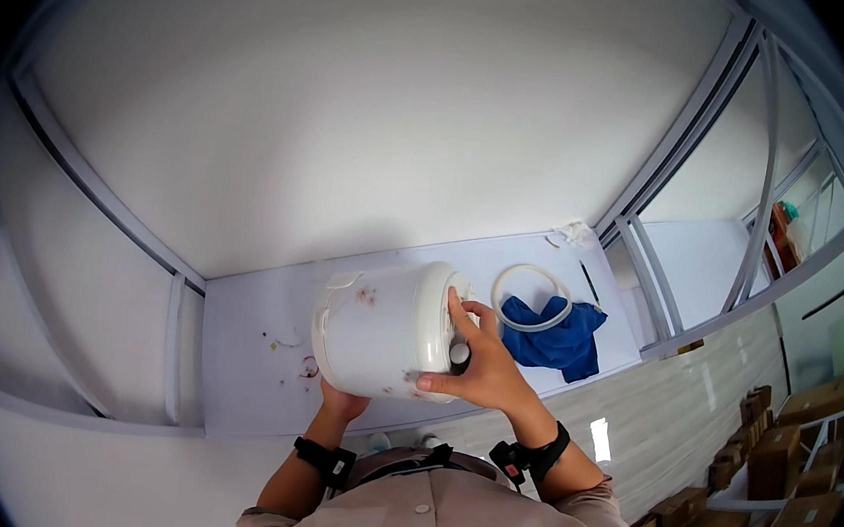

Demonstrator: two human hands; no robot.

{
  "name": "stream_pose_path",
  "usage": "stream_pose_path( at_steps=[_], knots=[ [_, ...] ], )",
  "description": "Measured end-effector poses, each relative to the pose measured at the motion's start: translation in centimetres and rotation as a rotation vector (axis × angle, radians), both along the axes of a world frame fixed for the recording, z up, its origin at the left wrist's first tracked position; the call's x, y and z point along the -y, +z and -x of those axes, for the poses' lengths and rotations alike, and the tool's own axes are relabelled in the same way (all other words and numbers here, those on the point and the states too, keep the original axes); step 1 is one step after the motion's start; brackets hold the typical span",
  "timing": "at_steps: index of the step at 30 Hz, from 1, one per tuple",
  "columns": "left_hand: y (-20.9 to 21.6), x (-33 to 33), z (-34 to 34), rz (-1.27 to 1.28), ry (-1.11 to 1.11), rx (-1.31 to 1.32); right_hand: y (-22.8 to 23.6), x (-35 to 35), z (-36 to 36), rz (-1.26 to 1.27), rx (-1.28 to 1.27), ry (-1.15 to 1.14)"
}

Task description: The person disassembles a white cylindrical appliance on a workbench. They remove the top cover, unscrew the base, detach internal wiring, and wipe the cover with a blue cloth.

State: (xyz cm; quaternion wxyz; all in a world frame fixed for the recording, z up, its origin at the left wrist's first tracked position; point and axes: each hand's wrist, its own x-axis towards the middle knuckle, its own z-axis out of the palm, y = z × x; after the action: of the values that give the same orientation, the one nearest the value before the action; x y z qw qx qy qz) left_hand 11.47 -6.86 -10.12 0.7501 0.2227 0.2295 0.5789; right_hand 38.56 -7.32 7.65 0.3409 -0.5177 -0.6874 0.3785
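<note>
A white, drum-shaped appliance with small flower prints, which looks like a rice cooker (376, 325), lies tilted on its side between my hands above the table. My left hand (345, 401) supports it from below at the near left; its fingers are hidden under the body. On the right end, my right hand (481, 364) grips the rounded rim, thumb on the near side and fingers spread over the end face. A dark, round-ended part (459, 355) shows between that hand's thumb and fingers. To the right, a cream ring (530, 325) rests partly on a crumpled blue cloth (571, 339).
The white table (244, 348) has small scraps and specks on its left. Near its far right corner lie a thin dark stick (590, 282) and crumpled white tissue (576, 234). Metal frame posts (674, 135) border the table. Cardboard boxes (774, 460) stand on the right.
</note>
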Motion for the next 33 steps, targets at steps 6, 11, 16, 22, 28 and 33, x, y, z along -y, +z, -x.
stream_pose_path(
  at_steps=[6,11,16,22,28,33],
  knots=[
    [0.6,0.0,-0.5,0.12,-0.085,0.117,0.7,-0.3,1.2,-0.11,0.169,0.028],
    [-0.9,0.0,-0.3,0.186,-0.201,0.064,1.4,-0.6,2.0,-0.209,0.258,0.037],
    [1.0,0.6,-0.9,0.194,-0.272,0.036,2.3,-0.9,2.6,-0.136,0.298,0.034],
    [0.6,0.4,0.4,0.34,-0.29,-0.233,2.7,-1.5,3.1,-0.124,0.277,0.02],
    [-1.1,0.1,2.2,0.447,-0.317,-0.808,2.9,-2.1,3.9,-0.149,0.34,0.02],
    [-2.7,0.6,2.6,0.571,-0.151,-0.704,3.1,-1.8,6.0,-0.132,0.357,0.007]
  ],
)
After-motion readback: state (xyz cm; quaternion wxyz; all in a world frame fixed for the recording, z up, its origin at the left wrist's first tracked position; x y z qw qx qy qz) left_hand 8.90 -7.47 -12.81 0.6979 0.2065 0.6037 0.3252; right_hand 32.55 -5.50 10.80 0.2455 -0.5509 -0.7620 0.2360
